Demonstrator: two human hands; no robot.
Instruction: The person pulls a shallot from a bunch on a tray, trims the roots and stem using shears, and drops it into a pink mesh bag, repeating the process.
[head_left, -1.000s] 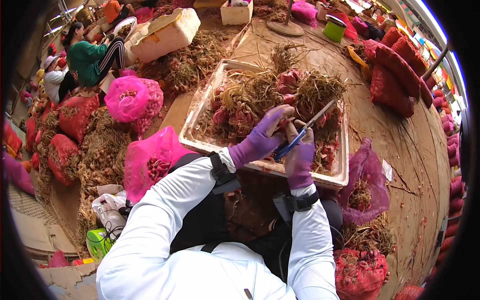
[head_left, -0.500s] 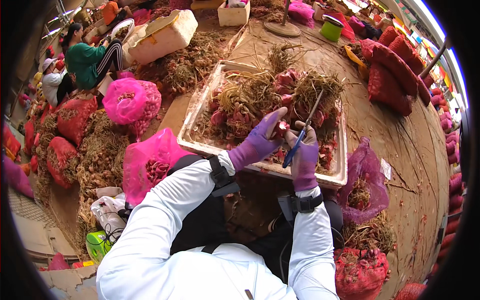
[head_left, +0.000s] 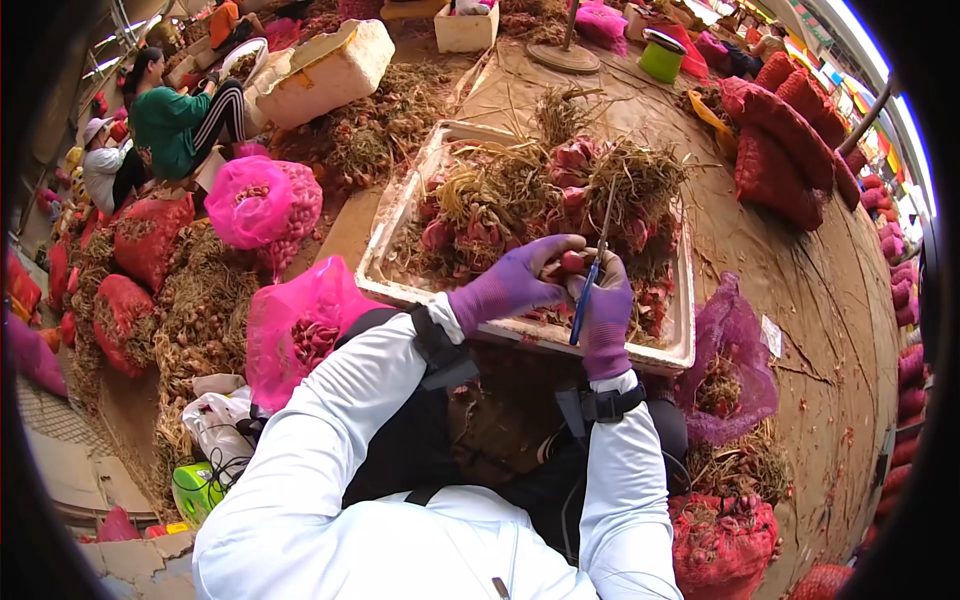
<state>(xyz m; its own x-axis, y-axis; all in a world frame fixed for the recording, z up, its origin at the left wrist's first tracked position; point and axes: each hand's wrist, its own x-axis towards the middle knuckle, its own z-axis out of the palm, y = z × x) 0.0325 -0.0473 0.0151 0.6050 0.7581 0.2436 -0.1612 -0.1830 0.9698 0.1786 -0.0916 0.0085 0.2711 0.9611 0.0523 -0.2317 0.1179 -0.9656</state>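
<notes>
Both my hands wear purple gloves and meet over the near rim of a white foam box (head_left: 400, 232). My left hand (head_left: 515, 278) pinches a small reddish bulb (head_left: 572, 262), of the shallot or garlic kind. My right hand (head_left: 606, 305) is closed on scissors with a blue handle (head_left: 583, 312); their long metal blades point away from me, beside the bulb. Its fingertips touch or nearly touch the bulb too. Inside the box lie heaped reddish bulbs (head_left: 470, 240) with dry, straw-like stalks (head_left: 640, 180). Loose skins and scraps lie between them.
Pink mesh bags (head_left: 265, 205) of bulbs stand on my left, with a purple mesh bag (head_left: 735, 385) and a red one (head_left: 722, 545) on my right. Full red sacks (head_left: 790, 150) lie at the far right. A person in green (head_left: 170, 125) sits far left beside another foam box (head_left: 335, 75).
My left hand has turned, bringing its fingers over the bulb, whose pale end no longer shows. The scissors have swung more upright, blades toward the bulb heap.
</notes>
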